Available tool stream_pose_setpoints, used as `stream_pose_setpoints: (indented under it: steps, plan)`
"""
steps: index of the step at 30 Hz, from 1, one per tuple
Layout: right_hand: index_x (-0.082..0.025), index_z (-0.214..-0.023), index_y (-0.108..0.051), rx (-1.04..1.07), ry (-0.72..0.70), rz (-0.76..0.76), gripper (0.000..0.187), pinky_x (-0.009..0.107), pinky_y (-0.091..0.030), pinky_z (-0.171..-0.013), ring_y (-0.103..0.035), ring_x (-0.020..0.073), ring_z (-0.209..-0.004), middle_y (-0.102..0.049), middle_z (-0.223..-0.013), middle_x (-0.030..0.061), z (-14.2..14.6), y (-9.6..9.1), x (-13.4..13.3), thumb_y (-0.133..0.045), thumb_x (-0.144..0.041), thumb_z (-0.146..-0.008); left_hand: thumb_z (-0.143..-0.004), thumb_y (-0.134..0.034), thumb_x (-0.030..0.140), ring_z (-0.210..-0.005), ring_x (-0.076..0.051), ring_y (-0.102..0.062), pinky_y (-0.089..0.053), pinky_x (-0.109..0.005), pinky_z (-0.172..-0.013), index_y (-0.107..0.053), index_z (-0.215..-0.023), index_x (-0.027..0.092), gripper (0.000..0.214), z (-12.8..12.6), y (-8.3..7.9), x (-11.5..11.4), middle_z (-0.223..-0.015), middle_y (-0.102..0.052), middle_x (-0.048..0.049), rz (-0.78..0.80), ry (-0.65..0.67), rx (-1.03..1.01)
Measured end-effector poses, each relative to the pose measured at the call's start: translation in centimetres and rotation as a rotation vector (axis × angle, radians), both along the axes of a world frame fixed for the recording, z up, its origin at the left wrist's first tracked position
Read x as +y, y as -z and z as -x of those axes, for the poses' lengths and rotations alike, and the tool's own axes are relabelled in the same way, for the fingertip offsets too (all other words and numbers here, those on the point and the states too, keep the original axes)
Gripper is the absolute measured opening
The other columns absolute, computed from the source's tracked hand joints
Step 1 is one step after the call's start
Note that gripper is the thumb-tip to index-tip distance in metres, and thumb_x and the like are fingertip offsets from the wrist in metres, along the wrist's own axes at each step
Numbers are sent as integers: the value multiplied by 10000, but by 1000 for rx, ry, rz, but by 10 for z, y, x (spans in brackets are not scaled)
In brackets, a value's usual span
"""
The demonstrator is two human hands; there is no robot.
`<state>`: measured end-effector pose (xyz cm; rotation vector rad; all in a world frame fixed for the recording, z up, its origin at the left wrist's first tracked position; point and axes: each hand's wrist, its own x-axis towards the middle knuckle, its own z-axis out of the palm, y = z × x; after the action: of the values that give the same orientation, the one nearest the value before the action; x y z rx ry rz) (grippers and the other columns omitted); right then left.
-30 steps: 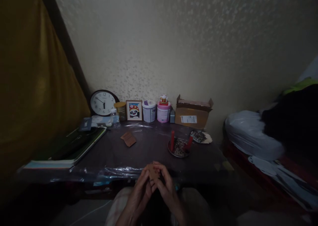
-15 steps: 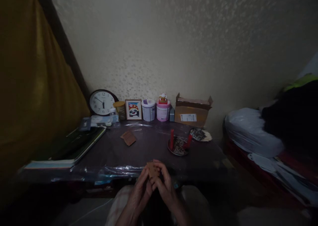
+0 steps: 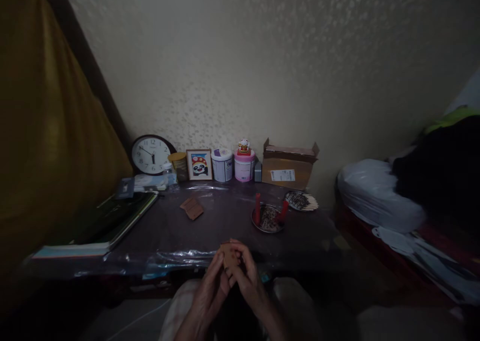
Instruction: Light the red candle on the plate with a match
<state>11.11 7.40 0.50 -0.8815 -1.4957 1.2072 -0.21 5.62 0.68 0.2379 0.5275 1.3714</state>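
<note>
Both my hands meet just in front of the dark table's (image 3: pixel 225 226) near edge. My left hand (image 3: pixel 208 293) and my right hand (image 3: pixel 247 281) pinch a small brown card-like piece (image 3: pixel 228 255) between their fingertips, held upright above my lap. On the table beyond lie two similar brown pieces (image 3: pixel 192 208) and a round metal dish (image 3: pixel 267 219) with two red candles (image 3: pixel 257 204) standing in it.
A clock (image 3: pixel 149 154), a framed panda picture (image 3: pixel 199 164), two tubs (image 3: pixel 222 165), and an open cardboard box (image 3: pixel 288 167) line the wall. Books (image 3: pixel 108 221) lie at the left. A plate of sticks (image 3: pixel 301 201) sits at the right; bags are piled on the right.
My hands have stayed together on the brown piece, shifting only slightly. The view has tipped a little.
</note>
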Motion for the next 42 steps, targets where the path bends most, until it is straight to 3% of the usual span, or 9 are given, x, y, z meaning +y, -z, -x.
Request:
stream_pose_setpoints:
  steps: [4,9,14,19,30,36,42]
  plan:
    - [-280,-1174,-594,4,-15,1,278,350,-383,-1077,-503,206,-1283,-564,-1372,34,-3,-3,0,-576,-308,-898,-787,-742,240,-902,-202,-716,-524,-346,-913,-742,-933,200,151,0,-1,-1,-943,-800,-49,1,2,-13]
    - [-261,-1296,-517,84,-142,61,516,388,-454,-1015,-587,230,-1184,-627,-1287,60,-14,-11,3,-662,-239,-802,-862,-652,277,-875,-186,-708,-537,-296,-824,-730,-977,176,172,3,0,0,-921,-786,-49,-2,26,-13]
    - [-219,-1014,-673,49,16,128,293,359,-491,-896,-650,237,-1001,-713,-1017,53,-26,-11,18,-634,-441,-827,-894,-604,284,-738,-161,-705,-534,-259,-669,-701,-1039,143,224,8,1,-5,-867,-775,-88,41,115,32]
    - [-205,-793,-699,21,45,148,327,308,-481,-788,-631,196,-800,-683,-774,8,-29,-7,26,-655,-529,-789,-897,-596,289,-664,-148,-692,-517,-241,-606,-671,-1107,136,271,11,0,-9,-846,-764,-102,49,193,72]
    - [-197,-690,-672,-13,27,163,344,286,-485,-641,-599,158,-624,-647,-634,-18,-33,0,31,-725,-537,-706,-854,-645,254,-648,-140,-686,-502,-222,-582,-701,-1021,163,199,11,-8,-13,-804,-747,-68,77,249,112]
    - [-199,-717,-674,-63,53,70,303,286,-500,-631,-614,156,-619,-660,-646,-13,-37,3,35,-682,-498,-768,-860,-624,244,-673,-156,-691,-505,-231,-575,-694,-1065,163,231,14,-3,-12,-844,-749,-91,49,279,102]
    - [-225,-786,-710,-143,62,-162,137,315,-509,-764,-646,189,-800,-687,-806,25,-40,-1,33,-645,-337,-831,-884,-578,267,-662,-159,-688,-509,-244,-595,-679,-1104,165,262,15,0,-11,-826,-755,-110,38,292,92]
